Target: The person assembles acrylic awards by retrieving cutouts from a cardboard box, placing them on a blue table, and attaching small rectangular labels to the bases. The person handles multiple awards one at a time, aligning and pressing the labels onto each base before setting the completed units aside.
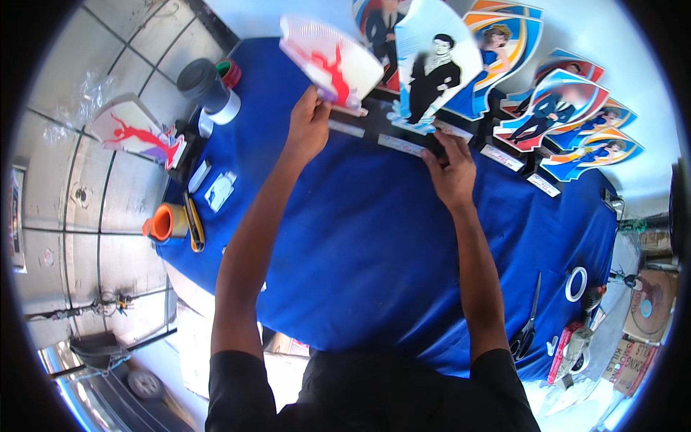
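Observation:
My left hand (309,128) is closed on the lower edge of a white trophy plate (302,45) with a red dancing figure, held tilted over the far left part of the table. At the far middle, a white trophy (419,32) with a black-suited figure stands upright on a dark base with a pale label strip (401,145). My right hand (455,173) has its thumb and fingers around the right end of that base. Its fingertips are partly hidden against the dark base.
Several colourful trophies (561,108) crowd the far right. Another red-figure plate (133,137) leans at the left near a dark-lidded jar (201,83). An orange tape roll (167,222) and yellow cutter (193,223) lie left; scissors (531,317) and a white ring (576,284) lie right on blue cloth (360,252).

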Demonstrator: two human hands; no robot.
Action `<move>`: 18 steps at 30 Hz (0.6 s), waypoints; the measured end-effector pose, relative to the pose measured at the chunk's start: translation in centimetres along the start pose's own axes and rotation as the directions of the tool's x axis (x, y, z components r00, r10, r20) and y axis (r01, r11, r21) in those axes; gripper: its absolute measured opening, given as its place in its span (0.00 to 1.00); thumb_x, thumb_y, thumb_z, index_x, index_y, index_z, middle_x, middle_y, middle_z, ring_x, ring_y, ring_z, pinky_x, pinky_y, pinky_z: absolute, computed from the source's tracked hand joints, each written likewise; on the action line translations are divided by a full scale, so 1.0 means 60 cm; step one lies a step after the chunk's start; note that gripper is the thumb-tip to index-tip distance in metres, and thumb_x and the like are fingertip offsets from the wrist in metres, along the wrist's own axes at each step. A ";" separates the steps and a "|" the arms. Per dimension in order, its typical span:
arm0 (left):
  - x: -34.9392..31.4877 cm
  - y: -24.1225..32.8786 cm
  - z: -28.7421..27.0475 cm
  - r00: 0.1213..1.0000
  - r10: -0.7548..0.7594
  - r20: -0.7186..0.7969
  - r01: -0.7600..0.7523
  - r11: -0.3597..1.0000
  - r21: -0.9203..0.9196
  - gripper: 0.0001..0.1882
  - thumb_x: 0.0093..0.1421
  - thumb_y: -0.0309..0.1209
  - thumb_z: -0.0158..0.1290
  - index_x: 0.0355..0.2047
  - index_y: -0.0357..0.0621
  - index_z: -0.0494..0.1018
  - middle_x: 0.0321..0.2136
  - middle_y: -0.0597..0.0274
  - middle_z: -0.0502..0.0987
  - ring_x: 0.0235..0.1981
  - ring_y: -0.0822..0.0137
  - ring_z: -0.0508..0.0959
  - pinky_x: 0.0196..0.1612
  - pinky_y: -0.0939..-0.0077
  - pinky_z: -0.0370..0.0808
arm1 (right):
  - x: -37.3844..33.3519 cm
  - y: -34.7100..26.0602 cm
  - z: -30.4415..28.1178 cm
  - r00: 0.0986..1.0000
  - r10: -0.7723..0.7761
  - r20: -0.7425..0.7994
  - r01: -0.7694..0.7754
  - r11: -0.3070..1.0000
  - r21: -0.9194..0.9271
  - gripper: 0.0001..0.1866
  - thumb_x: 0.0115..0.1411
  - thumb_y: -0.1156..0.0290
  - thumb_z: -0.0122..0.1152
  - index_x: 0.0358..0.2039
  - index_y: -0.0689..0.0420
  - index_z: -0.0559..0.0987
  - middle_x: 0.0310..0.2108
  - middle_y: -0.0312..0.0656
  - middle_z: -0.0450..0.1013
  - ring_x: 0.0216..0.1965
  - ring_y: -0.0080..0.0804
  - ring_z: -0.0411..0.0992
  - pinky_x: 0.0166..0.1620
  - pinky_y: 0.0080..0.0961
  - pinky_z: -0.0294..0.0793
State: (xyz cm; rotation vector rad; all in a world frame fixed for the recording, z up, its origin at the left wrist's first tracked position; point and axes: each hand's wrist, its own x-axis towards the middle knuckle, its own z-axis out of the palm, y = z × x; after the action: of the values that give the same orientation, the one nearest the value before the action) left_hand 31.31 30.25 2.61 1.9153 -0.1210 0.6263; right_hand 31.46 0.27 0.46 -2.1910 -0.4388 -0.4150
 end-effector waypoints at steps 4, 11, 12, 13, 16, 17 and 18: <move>0.013 -0.020 -0.002 0.992 -0.124 0.019 0.122 0.988 0.093 0.11 0.64 0.20 0.52 0.47 0.38 0.69 0.41 0.46 0.79 0.45 0.51 0.81 0.49 0.67 0.74 | -0.006 -0.004 0.003 1.000 -0.015 0.004 0.015 0.998 -0.063 0.25 0.54 0.65 0.75 0.53 0.54 0.80 0.49 0.42 0.77 0.37 0.38 0.80 0.37 0.29 0.80; 0.006 0.008 0.011 1.000 0.001 -0.030 0.010 0.937 0.348 0.32 0.59 0.20 0.57 0.63 0.36 0.60 0.55 0.43 0.72 0.58 0.45 0.73 0.62 0.59 0.69 | -0.004 -0.004 0.010 0.988 -0.149 -0.046 0.134 0.962 -0.237 0.29 0.53 0.61 0.76 0.54 0.55 0.78 0.50 0.44 0.76 0.46 0.46 0.78 0.43 0.38 0.80; 0.007 0.014 0.007 0.997 -0.026 -0.071 0.051 0.918 0.393 0.36 0.60 0.22 0.57 0.66 0.36 0.56 0.58 0.42 0.69 0.61 0.45 0.71 0.63 0.59 0.67 | -0.006 -0.003 0.011 0.988 -0.150 -0.045 0.136 0.962 -0.236 0.30 0.52 0.61 0.76 0.54 0.55 0.77 0.50 0.44 0.76 0.47 0.47 0.77 0.44 0.39 0.80; 0.003 0.021 -0.004 0.984 -0.151 -0.093 0.177 0.877 0.447 0.39 0.60 0.23 0.56 0.69 0.36 0.52 0.61 0.41 0.66 0.63 0.45 0.68 0.65 0.58 0.66 | -0.007 -0.002 0.010 0.974 -0.215 -0.075 0.192 0.951 -0.241 0.29 0.54 0.61 0.75 0.55 0.55 0.77 0.50 0.44 0.76 0.48 0.46 0.76 0.43 0.37 0.80; -0.018 0.044 -0.117 0.988 -0.152 -0.036 0.150 0.854 0.497 0.26 0.62 0.25 0.55 0.62 0.37 0.68 0.55 0.43 0.74 0.55 0.51 0.77 0.58 0.63 0.73 | -0.014 -0.002 0.008 0.985 -0.136 -0.109 0.128 0.989 -0.077 0.27 0.58 0.61 0.73 0.55 0.56 0.77 0.47 0.45 0.76 0.42 0.42 0.75 0.38 0.32 0.79; -0.028 0.054 -0.162 0.981 -0.192 0.010 0.159 0.842 0.515 0.23 0.63 0.25 0.55 0.59 0.38 0.71 0.53 0.44 0.76 0.52 0.53 0.79 0.56 0.65 0.75 | -0.015 -0.002 0.007 0.991 -0.081 -0.110 0.081 0.997 -0.001 0.26 0.60 0.61 0.72 0.55 0.56 0.77 0.47 0.45 0.75 0.39 0.40 0.74 0.36 0.31 0.78; -0.047 0.066 -0.207 0.989 -0.146 -0.028 0.138 0.833 0.535 0.18 0.63 0.25 0.55 0.53 0.38 0.77 0.45 0.49 0.81 0.45 0.61 0.83 0.49 0.70 0.78 | -0.015 -0.001 0.007 0.990 -0.097 -0.106 0.091 0.994 -0.058 0.25 0.61 0.61 0.71 0.55 0.56 0.77 0.47 0.46 0.75 0.39 0.40 0.74 0.35 0.31 0.77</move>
State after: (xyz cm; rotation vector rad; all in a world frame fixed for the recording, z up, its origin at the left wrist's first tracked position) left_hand 22.87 38.93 8.22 2.4444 0.2132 0.5838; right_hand 30.71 0.50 -0.17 -2.1919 -0.4774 -0.6007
